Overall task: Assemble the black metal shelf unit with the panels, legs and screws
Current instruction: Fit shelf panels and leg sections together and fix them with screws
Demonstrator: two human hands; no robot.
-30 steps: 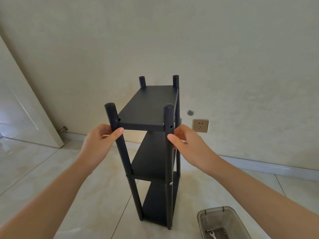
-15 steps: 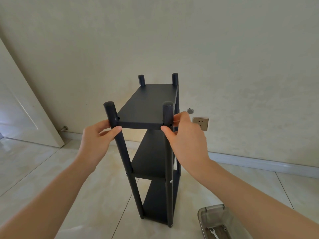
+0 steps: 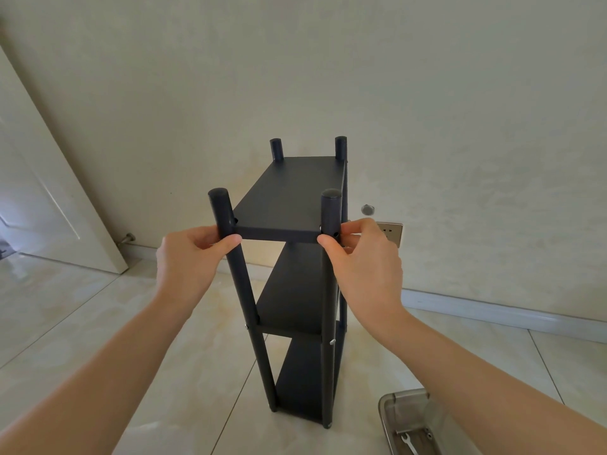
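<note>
Both hands pinch the shelf unit (image 3: 289, 257): left hand (image 3: 189, 257) unmoved, right hand (image 3: 364, 261) now gripping the near-right leg (image 3: 329, 290).

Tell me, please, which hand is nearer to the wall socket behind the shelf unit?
The right hand: in the picture it sits just left of the wall socket, gripping the near right leg. The left hand grips the near left leg, across the shelf.

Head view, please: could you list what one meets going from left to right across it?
Door → door stop → left hand → shelf unit → right hand → wall socket → clear tray.
</note>
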